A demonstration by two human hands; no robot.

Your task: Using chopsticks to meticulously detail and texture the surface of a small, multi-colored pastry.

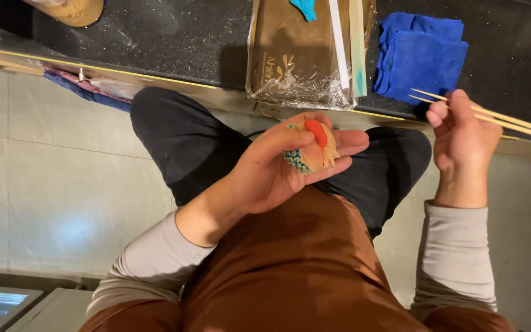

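My left hand cups a small tan clay figure over my lap; the figure has an orange-red piece on top and teal dots along one side. My thumb lies across it and my fingers curl beneath it. My right hand is raised to the right, its fingers pinched on two thin wooden sticks that point out to the right. The two hands are apart.
A dark speckled counter runs along the top. On it sit a plastic-wrapped brown board with a teal clay bit and pale strips, a folded blue cloth, and a tan object at the far left. Pale floor tiles surround my crossed legs.
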